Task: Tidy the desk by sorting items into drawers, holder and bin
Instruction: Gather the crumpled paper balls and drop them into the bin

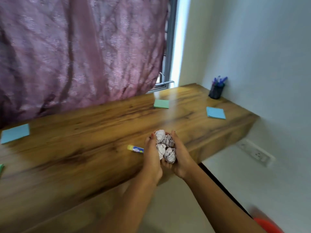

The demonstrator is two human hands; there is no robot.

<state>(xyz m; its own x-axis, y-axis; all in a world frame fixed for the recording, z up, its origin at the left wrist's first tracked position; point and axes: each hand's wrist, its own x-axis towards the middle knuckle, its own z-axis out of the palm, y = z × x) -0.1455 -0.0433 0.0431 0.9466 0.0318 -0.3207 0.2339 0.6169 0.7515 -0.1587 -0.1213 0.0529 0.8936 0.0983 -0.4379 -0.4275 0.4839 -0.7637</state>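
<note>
Curling round crumpled paper balls (165, 145), left hand (152, 158) and right hand (181, 158) cup them together; glue stick (135, 149) label blurred, unreadable.

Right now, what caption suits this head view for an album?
Left hand and right hand cup crumpled paper balls at a wooden desk.

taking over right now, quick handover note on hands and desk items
Left hand and right hand together cup several crumpled white paper balls above the brown wooden desk's front edge.
On the desk: yellow-capped blue glue stick beside the left hand, green sticky-note pad at the back, blue sticky-note pad near the right end, second blue pad at the left.
Done: dark mesh pen holder in the back right corner holds blue pens.
Left: bin the paper (blurred orange-red object at lower right may be the bin), then store pads and glue.
</note>
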